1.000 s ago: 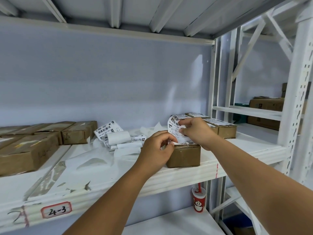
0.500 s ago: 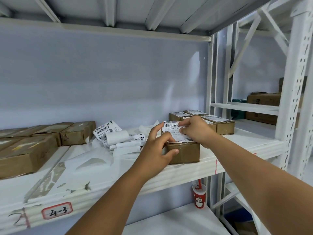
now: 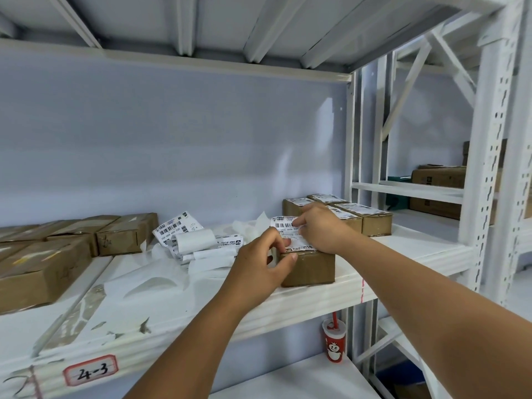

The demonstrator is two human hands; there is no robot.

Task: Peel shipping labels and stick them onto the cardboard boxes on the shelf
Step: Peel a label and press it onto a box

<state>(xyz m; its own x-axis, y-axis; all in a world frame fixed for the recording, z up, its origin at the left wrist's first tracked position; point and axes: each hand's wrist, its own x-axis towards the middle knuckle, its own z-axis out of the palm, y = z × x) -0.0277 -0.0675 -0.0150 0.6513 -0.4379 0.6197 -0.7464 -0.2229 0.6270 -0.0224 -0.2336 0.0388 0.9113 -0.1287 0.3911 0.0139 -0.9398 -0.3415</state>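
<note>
Head view: left hand (image 3: 259,263) curls round the near-left corner of the cardboard box (image 3: 311,269) on the shelf (image 3: 403,249), the shipping label (image 3: 288,226) lies on the box top with its far part pinched by the right hand (image 3: 319,228), loose label strips (image 3: 184,234) sit left of the box, and labelled boxes (image 3: 371,220) stand just behind it.

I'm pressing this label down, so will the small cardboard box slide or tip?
Likely slides, not tips: the cardboard box sits low and flat on the smooth shelf. It is probably light for its size; the left hand grips its corner.

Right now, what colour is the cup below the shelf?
The cup is red; head view.
</note>
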